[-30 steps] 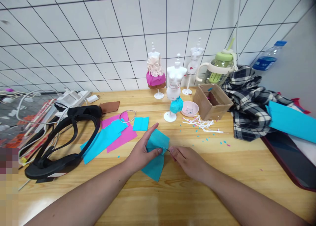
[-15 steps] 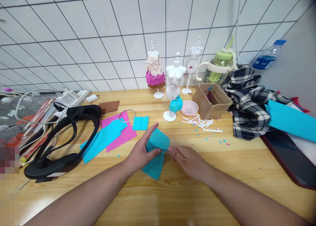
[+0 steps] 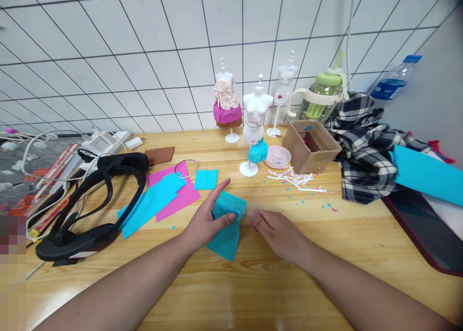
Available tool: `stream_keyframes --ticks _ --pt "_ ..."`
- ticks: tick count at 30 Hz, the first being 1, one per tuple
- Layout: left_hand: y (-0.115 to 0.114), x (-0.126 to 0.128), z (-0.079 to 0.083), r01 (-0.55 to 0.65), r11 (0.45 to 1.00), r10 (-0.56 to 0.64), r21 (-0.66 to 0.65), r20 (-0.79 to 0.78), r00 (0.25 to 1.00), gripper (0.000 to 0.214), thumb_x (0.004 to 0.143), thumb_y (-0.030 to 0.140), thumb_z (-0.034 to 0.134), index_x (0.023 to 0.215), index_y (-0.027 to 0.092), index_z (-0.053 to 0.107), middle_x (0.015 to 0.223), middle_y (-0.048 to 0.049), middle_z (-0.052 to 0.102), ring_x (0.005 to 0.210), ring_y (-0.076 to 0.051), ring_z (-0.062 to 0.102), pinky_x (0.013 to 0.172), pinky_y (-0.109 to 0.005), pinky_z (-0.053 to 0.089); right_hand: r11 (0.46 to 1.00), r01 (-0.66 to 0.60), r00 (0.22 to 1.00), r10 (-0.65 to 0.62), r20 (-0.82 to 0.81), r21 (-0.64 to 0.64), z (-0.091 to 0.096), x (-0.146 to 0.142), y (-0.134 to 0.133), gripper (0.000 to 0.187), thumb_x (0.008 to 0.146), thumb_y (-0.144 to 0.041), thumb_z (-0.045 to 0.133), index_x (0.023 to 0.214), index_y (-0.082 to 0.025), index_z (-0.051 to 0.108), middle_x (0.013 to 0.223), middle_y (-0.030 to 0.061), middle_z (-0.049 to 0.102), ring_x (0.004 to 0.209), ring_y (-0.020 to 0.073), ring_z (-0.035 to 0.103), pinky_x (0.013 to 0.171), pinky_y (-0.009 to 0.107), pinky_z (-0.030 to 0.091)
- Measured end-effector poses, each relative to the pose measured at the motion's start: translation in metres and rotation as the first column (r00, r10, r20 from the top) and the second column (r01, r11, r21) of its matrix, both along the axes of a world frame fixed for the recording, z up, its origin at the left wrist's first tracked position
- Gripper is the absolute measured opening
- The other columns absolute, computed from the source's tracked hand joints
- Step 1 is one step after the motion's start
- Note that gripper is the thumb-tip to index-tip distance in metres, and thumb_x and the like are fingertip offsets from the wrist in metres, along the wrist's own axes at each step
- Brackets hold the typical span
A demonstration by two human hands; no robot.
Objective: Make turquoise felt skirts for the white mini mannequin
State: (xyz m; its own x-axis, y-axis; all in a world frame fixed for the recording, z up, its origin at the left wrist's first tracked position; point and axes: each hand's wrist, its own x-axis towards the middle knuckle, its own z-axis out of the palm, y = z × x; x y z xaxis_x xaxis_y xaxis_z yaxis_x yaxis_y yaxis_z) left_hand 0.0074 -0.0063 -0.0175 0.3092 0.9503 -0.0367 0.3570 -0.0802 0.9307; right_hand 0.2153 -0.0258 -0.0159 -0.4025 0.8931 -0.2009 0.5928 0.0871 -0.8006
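Above the near middle of the table, a blue sheet of crepe paper (image 3: 222,239) is pinched by my left hand (image 3: 207,225). Its thumb presses on the sheet, a finger points up behind it, and the lower corner hangs toward me. My right hand (image 3: 271,230) is closed at the sheet's right edge. From its fingertips a thin needle (image 3: 245,215) reaches to the paper; whether the tip pierces it cannot be made out. Just beyond the hands stands a small white mannequin (image 3: 258,107) with a gathered blue piece (image 3: 257,152) around its lower part.
Two more mannequins, one dressed (image 3: 227,102) and one bare (image 3: 285,87), stand behind. A pink dish (image 3: 278,165), cardboard box (image 3: 313,160) and paper strips (image 3: 294,178) lie right of centre. Leftward are blue sheets (image 3: 154,203), a pink sheet (image 3: 168,210), a metal ring (image 3: 186,176) and a black headset (image 3: 92,254).
My right hand has drawn slightly away from the sheet's edge, showing the needle between them. My left hand and the blue sheet have shifted a little to the left.
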Motion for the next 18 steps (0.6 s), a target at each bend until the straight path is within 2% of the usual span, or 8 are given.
stream_keyframes --ticks 6,12,18 --pt "-0.0013 0.0030 0.0008 -0.018 0.999 0.018 0.036 -0.017 1.000 0.057 0.086 0.041 0.058 0.140 0.031 0.042 0.148 0.0011 0.042 0.139 -0.025 0.034 0.113 -0.040 0.030 1.000 -0.021 1.000 0.021 0.019 0.013 -0.0021 0.0005 0.0004 0.050 0.098 -0.052 0.023 0.075 -0.020 0.054 0.073 0.0019 0.063 0.069 0.0172 0.056 0.062 0.028 0.034" --pt "-0.0005 0.0045 0.0010 -0.047 0.998 0.048 0.037 -0.039 0.998 0.057 0.086 0.040 0.058 0.139 0.028 0.042 0.146 -0.0023 0.044 0.137 -0.025 0.036 0.112 -0.038 0.031 1.000 -0.027 1.000 0.027 0.010 0.014 -0.0026 0.0001 0.0004 0.051 0.098 -0.053 0.021 0.072 -0.020 0.050 0.070 0.0006 0.060 0.067 0.0162 0.054 0.060 0.027 0.033" --pt "-0.0017 0.0048 0.0010 -0.062 0.997 0.064 0.038 -0.050 0.997 0.062 0.085 0.041 0.059 0.142 0.027 0.037 0.150 -0.0038 0.038 0.139 -0.026 0.033 0.111 -0.039 0.033 0.999 -0.031 0.999 0.031 0.016 0.019 -0.0039 0.0003 0.0000 0.052 0.098 -0.053 0.021 0.071 -0.020 0.050 0.068 0.0005 0.060 0.064 0.0158 0.052 0.059 0.027 0.032"
